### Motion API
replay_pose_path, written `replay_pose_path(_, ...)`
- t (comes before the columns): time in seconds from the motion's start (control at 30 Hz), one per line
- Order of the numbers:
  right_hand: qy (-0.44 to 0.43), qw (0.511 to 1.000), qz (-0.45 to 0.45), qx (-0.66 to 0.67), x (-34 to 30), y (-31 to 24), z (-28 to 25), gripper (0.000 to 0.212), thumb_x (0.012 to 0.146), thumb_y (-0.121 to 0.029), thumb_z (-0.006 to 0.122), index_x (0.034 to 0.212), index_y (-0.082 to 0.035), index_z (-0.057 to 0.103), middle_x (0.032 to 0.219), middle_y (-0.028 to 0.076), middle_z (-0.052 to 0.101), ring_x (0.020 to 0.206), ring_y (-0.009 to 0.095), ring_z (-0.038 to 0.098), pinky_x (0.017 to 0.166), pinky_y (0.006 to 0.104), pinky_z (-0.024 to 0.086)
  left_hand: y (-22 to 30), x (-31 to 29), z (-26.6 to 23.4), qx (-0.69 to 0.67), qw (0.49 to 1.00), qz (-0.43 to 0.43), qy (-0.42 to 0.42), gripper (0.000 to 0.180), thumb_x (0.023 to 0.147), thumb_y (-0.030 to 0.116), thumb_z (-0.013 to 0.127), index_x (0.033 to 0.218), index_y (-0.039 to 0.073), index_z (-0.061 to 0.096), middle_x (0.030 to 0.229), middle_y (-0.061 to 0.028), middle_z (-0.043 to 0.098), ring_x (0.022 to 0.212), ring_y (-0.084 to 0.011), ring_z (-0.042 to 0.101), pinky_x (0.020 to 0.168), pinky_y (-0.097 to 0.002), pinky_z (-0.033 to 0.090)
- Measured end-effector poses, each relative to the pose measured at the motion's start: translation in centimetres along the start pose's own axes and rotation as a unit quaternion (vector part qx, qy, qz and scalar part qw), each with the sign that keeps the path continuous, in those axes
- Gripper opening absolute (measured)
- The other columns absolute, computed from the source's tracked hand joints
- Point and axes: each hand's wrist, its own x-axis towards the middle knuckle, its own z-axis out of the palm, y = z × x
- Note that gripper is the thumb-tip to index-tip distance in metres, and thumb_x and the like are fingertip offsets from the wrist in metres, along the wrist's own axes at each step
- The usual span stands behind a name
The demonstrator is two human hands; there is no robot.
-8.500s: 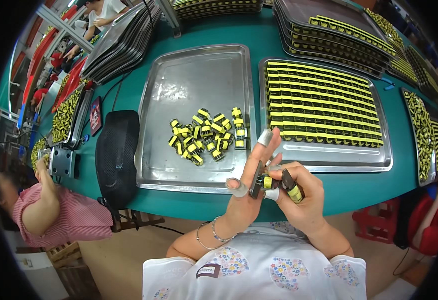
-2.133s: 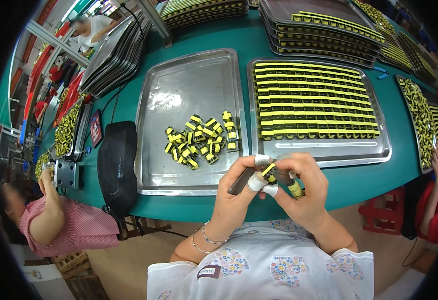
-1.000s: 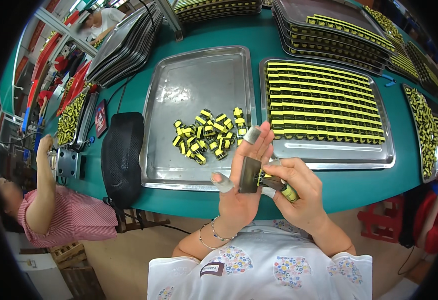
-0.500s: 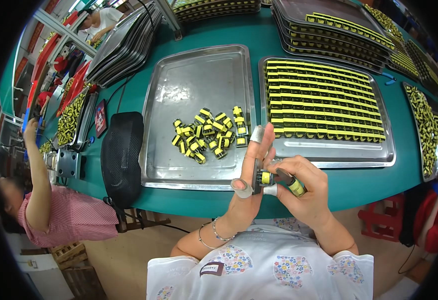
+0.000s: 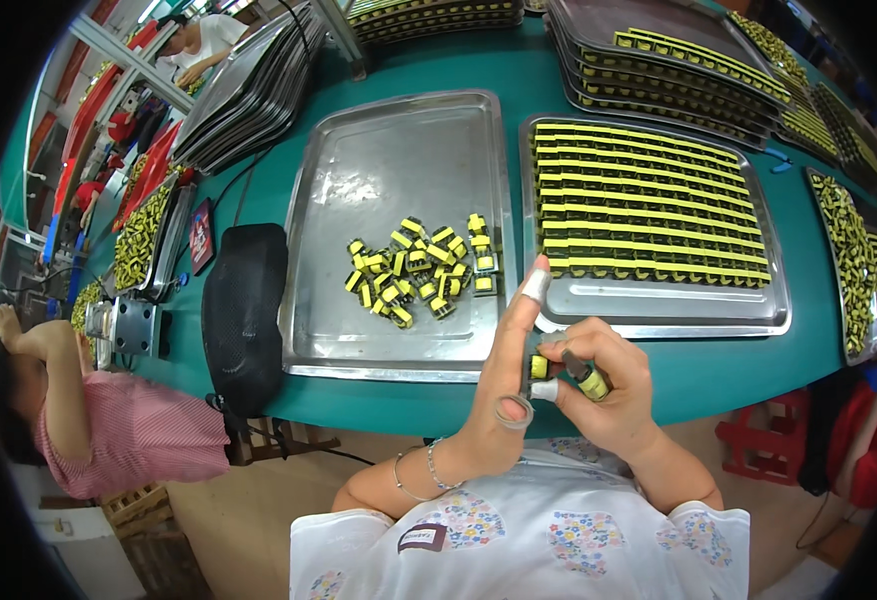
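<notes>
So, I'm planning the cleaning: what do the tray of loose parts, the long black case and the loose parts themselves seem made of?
Tray: bare metal, perhaps steel, satin finish; grey with soft glare.
Black case: probably fabric over something stiff, matte; the surface looks finely textured.
Loose parts: the bright, even yellow suggests tape or plastic; the dark bodies are too small to tell.

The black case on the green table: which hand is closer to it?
Left. The left hand is right of the black case, with most of the metal tray between; the right hand is farther right, beyond the left one.
</notes>
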Motion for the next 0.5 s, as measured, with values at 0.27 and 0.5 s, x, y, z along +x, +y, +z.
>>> replay_pose_path(0.27,-0.041,0.968,-0.16,-0.188,0.7,0.3,-0.4,0.049,0.057,0.007,0.068,0.103,-0.01,0.069,0.097,0.007,0.06,0.076,0.023,0.061,0.062,0.0331,0.05,0.9,0.2,-0.6,-0.334,0.929,-0.157,-0.026,0.091,0.088,0.073,0.029,0.151,0.009,0.012,0.154,-0.0171,0.022,0.142,-0.0336,0.023,0.112,-0.0475,0.028)
replay_pose_path(0.5,-0.028,0.948,-0.252,-0.194,0.5,-0.1,0.1,0.032,0.062,-0.002,0.07,0.094,-0.006,0.069,0.088,0.006,0.06,0.08,0.024,0.062,0.067,0.0339,0.052,0.4,-1.2,-2.0,-0.156,0.971,-0.17,-0.066,0.065,0.101,0.042,0.039,0.146,-0.002,0.022,0.141,-0.0221,0.043,0.125,-0.0259,0.047,0.101,-0.0328,0.04)
